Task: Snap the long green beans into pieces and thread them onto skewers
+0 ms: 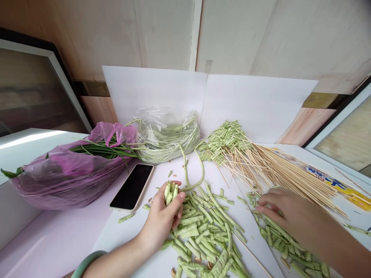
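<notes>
A pale green bangle (87, 264) circles the wrist nearest the camera, and above it the left grip (160, 220) is clamped around a small bunch of cut long beans (171, 193), its fingers curled and the pieces standing upright out of the fist. At 3 o'clock from that fist, and touching it, lies a loose heap of cut beans (199, 231) on a white sheet (124, 255). Beyond the heap, the right grip (292, 216) lies palm down with its fingers apart from any hold, resting on a second heap of cut beans (286, 243). At 2 o'clock from the left grip, a fan of bamboo skewers (278, 173) spreads across the bench (52, 235), with bean pieces (223, 141) packed along their far ends. At 1 o'clock, a long uncut bean (199, 173) curves up from the first heap. At 12 o'clock sits a clear plastic bag of long beans (168, 135), propped against upright white boards (153, 92). At 10 o'clock, a phone (131, 187) lies face up with a dark screen, and at 9 o'clock a purple plastic bag (69, 173) holds long green leaves (101, 150).
</notes>
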Motion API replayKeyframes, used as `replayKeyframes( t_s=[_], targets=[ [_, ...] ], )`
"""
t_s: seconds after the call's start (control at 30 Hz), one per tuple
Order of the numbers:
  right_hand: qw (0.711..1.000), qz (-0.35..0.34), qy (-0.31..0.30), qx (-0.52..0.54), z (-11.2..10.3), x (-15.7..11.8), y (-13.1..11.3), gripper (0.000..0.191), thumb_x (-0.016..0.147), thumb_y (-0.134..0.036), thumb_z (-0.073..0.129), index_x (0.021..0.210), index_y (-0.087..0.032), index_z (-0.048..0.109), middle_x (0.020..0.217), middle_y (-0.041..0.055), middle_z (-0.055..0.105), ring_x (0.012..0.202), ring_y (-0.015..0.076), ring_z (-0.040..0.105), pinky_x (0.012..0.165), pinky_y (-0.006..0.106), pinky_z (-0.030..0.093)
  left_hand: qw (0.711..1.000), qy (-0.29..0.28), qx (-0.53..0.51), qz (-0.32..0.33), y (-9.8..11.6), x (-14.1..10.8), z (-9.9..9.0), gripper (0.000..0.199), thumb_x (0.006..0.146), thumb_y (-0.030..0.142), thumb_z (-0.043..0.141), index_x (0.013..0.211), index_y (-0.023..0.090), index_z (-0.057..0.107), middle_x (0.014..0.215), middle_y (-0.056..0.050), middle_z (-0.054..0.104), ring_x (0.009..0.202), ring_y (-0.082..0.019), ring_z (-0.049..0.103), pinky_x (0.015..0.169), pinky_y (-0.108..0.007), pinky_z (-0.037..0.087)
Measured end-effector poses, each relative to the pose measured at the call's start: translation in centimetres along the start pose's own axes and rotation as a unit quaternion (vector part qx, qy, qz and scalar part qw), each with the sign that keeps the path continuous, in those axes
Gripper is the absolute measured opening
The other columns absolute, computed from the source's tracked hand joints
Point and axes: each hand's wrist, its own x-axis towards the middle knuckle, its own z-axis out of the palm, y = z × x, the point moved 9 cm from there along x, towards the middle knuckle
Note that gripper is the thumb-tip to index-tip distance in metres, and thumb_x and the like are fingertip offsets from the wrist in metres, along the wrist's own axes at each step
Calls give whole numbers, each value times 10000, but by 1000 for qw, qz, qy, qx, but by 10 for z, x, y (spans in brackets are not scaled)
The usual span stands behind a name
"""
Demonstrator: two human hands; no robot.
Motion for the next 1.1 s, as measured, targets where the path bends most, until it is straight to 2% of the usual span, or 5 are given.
replayKeyframes(
  t_s=[0.17, 0.33, 0.47, 0.77, 1.1],
  targets=[
    [991, -24, -131, 13, 37, 29, -60, 237, 864, -194, 558, 635, -209, 620, 693, 17, 613, 645, 183, 605, 587, 285, 427, 909, -56, 387, 147, 30, -5, 10, 308, 808, 178, 508, 1115, 201, 508, 1006, -56, 609, 925, -204, 586, 820, -321, 447],
    [992, -22, -121, 12, 61, 50, -75, 195, 812, -138, 612, 624, -189, 612, 721, 33, 634, 595, 178, 589, 508, 260, 352, 790, -94, 600, 88, 22, -5, 15, 499, 797, 154, 444, 1293, 206, 437, 1164, -104, 566, 929, -278, 636, 787, -410, 481],
    [995, -25, -97, 24, 67, 52, -73, 256, 763, -77, 613, 561, -193, 504, 634, 6, 580, 532, 157, 536, 480, 247, 319, 746, -86, 654, 85, 22, -2, 16, 477, 845, 204, 437, 1322, 204, 430, 1168, -108, 567, 966, -296, 629, 763, -425, 502],
    [989, -90, 26, 117, 36, 43, -83, 188, 853, -121, 524, 696, -217, 489, 688, -6, 544, 654, 170, 570, 584, 264, 438, 729, -14, 651, 210, 37, -5, 13, 530, 848, 621, 488, 1127, 179, 578, 1059, -108, 631, 977, -326, 564, 766, -465, 506],
    [965, -204, 103, 132, 18, 20, -123, 190, 948, -125, 443, 857, -192, 595, 739, 32, 587, 697, 191, 561, 611, 304, 436, 816, -44, 443, 368, 65, -33, 21, 216, 881, 362, 602, 987, 178, 560, 821, -33, 609, 766, -170, 566, 650, -273, 453]
  ],
)
